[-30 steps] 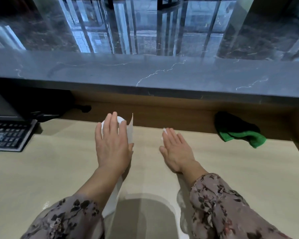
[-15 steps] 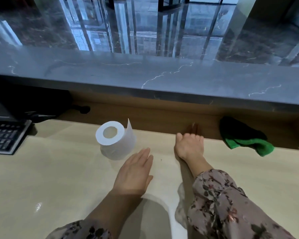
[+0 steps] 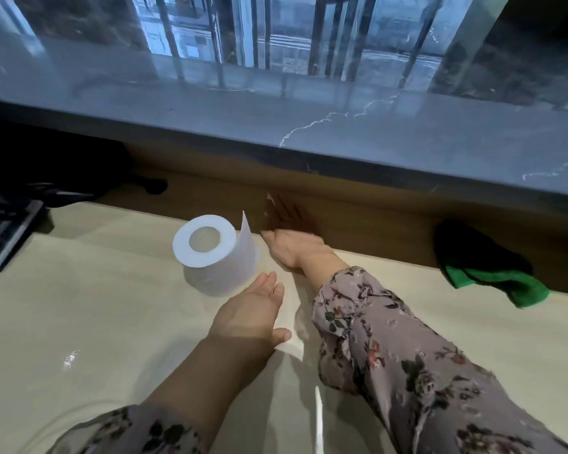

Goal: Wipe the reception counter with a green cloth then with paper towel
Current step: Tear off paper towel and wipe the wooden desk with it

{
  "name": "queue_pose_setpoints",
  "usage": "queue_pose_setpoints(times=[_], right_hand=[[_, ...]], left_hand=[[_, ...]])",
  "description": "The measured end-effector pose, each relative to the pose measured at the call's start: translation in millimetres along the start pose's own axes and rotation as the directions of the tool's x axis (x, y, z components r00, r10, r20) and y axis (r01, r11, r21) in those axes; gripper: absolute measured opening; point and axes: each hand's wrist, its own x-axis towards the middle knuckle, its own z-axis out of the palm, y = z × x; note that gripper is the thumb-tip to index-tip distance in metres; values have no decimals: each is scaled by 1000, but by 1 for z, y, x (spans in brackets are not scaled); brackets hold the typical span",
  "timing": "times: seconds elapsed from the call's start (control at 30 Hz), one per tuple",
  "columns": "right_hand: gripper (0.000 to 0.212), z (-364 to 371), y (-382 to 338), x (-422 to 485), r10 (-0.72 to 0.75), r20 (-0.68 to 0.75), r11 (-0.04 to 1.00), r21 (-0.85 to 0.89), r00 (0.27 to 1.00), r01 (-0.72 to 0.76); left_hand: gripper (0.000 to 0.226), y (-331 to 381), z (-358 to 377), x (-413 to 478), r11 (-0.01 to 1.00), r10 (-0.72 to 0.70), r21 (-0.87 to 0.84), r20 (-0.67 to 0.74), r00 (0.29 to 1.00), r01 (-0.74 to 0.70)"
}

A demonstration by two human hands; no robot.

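Wood back panel (image 3: 358, 221) getting paper pass, I'd say: right hand (image 3: 292, 250) flat on it, fingers (image 3: 287, 213) straight, white scrap (image 3: 270, 198) at tips. Left hand (image 3: 250, 316) relaxed, thumb on loose sheet (image 3: 292, 348). Tip: even pressure, overlapping strokes, refold when damp. Roll (image 3: 217, 260) just beside right hand; green cloth (image 3: 499, 285) well off right. Pale glossy surface (image 3: 95, 322), grey marble ledge (image 3: 341, 132) above, keyboard (image 3: 0, 231) far left.
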Motion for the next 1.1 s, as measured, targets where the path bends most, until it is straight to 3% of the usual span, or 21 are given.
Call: queue_pose_setpoints(times=[0.13,0.27,0.33,0.43,0.5,0.7,0.83,0.93,1.1], right_hand=[[59,0,62,-26,204,-191,976,-34,960,-214],[57,-7,139,-78,470,-167,881,40,867,-471],[58,-9,162,-99,530,-277,847,124,801,-517],[55,-13,160,-109,578,-212,815,101,788,-571],[54,-16,140,-116,572,-151,817,16,806,-577],[59,19,82,-130,245,-350,957,-63,904,-284],[63,41,79,-142,182,-265,981,-19,947,-194],[61,37,98,-164,178,-254,971,-113,951,-212],[61,36,153,-219,345,-245,916,-121,906,-382]], left_hand=[[73,13,-6,1,997,-52,52,-14,999,53],[53,26,-10,0,990,-104,95,-13,994,105],[52,27,-9,0,987,-107,121,-11,994,108],[52,27,-9,3,985,-106,139,-7,994,106],[52,28,-9,5,983,-108,151,-2,994,107],[49,30,-7,10,974,-132,188,27,991,124],[47,31,-8,10,971,-144,200,54,988,130],[43,33,-10,8,971,-139,204,55,989,125],[35,39,-14,7,965,-141,235,78,987,119]])
